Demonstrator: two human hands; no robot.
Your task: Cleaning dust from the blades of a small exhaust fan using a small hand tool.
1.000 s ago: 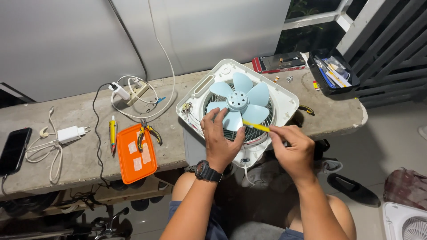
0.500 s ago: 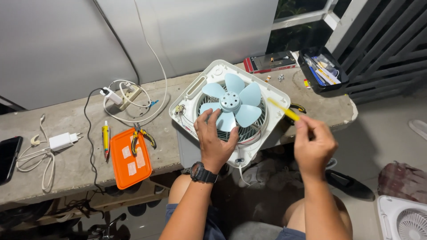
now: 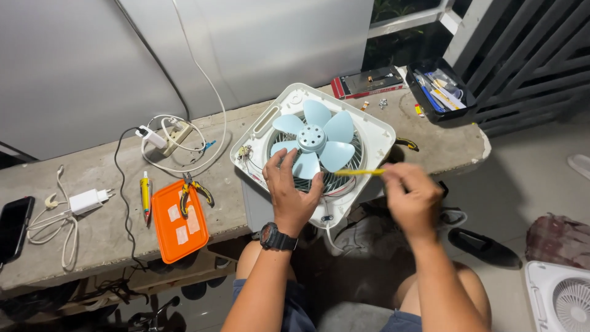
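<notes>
Fingers (image 3: 399,174) pinch yellow screwdriver (image 3: 359,173) over fan housing (image 3: 376,132) edge.

Left hand (image 3: 289,190) on the white fan (image 3: 313,150), right hand (image 3: 409,197) gripping a yellow screwdriver (image 3: 359,173).

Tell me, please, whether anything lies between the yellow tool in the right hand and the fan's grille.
Nothing visible does. The yellow tool in the right hand points at the grille beside the blue blades; the left hand rests further left.

Pale blue fan blades (image 3: 321,142), yellow screwdriver (image 3: 359,173)
</notes>
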